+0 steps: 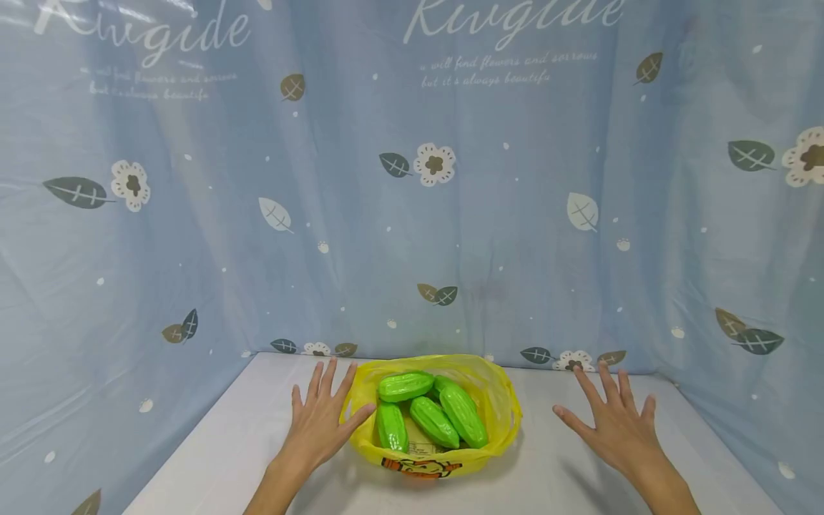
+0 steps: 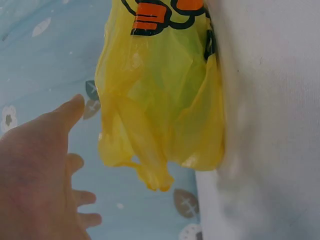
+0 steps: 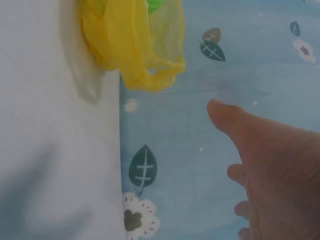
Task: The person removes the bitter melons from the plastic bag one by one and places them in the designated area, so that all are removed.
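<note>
A yellow plastic bag (image 1: pixel 505 408) stands on the table with its mouth spread wide. Inside lie several glossy bright green, ridged vegetables (image 1: pixel 460 415), cucumber-like in shape. My left hand (image 1: pixel 315 428) hovers by the bag's left side, fingers spread, its thumb overlapping the rim in the head view. Off to the right, my right hand (image 1: pixel 616 428) is held apart from the bag with fingers spread and nothing in it. The left wrist view shows the bag's side (image 2: pixel 160 100) beyond the thumb; in the right wrist view a knotted-looking handle (image 3: pixel 150 75) hangs down.
The white table (image 1: pixel 219 429) reaches back to a blue curtain (image 1: pixel 489 250) printed with leaves and flowers, which also encloses both sides. An orange and black cartoon print (image 1: pixel 421 468) marks the bag's front. A pale printed label (image 1: pixel 421 447) shows inside the bag.
</note>
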